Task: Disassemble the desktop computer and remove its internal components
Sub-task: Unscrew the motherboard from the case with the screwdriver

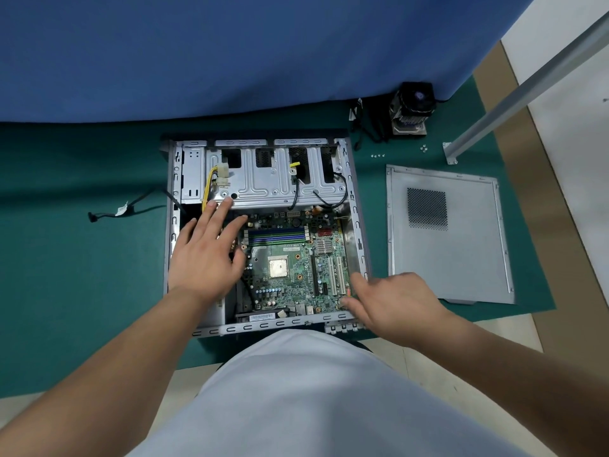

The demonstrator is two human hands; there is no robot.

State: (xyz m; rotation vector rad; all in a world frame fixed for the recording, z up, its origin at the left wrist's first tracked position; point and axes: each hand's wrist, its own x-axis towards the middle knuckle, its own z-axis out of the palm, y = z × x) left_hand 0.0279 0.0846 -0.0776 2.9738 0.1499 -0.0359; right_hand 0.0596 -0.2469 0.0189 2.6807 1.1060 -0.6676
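The open computer case lies flat on the green mat. Inside it sits the green motherboard with its bare CPU and RAM slots. A metal drive cage spans the far half, with yellow power cables at its left. My left hand reaches into the case's left side, fingers straight, fingertips at the cage's lower edge. My right hand hovers over the case's near right corner, its fingers extended toward the board's edge and holding nothing.
The removed grey side panel lies right of the case. A CPU cooler with fan and black cables stand at the back right, with small screws nearby. A loose black cable lies left. A metal table leg stands right.
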